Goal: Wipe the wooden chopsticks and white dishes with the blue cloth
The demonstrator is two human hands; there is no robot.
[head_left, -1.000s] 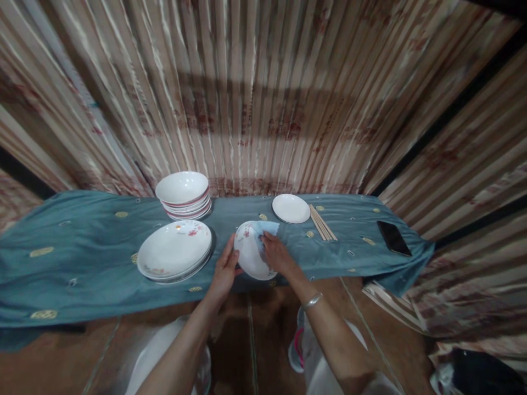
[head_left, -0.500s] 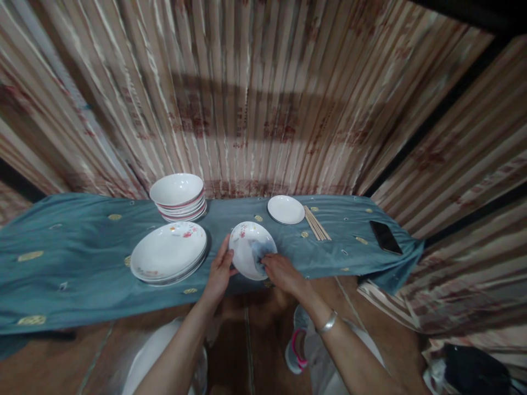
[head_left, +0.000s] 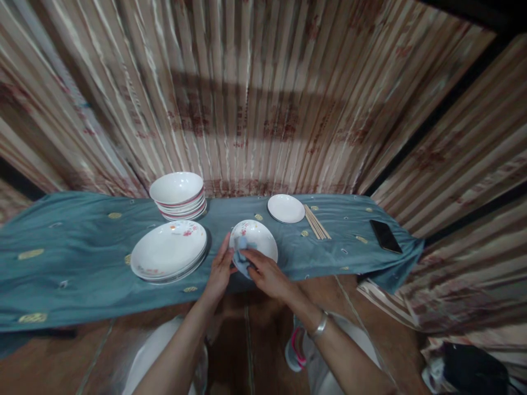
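Blue cloth [head_left: 240, 257] is pinched in the right hand [head_left: 265, 271] against the plate [head_left: 263, 236], whose rim, just beside the left hand's [head_left: 221, 269] palm, is gripped there and should best be held steady while even pressure is applied.

The counter [head_left: 90, 236] is draped in creased fabric with a faint sheen. A smooth, glossy, ceramic-looking glaze is shared by the dish [head_left: 267, 241], the bowls [head_left: 177, 189] and the plates [head_left: 168, 249]. The cloth [head_left: 242, 245] is seen as soft and matt, the chopsticks [head_left: 317, 223] as matt wood. The phone [head_left: 386, 236] is faced in smooth, dark glass; the bracelet [head_left: 320, 325] is made of shiny metal.
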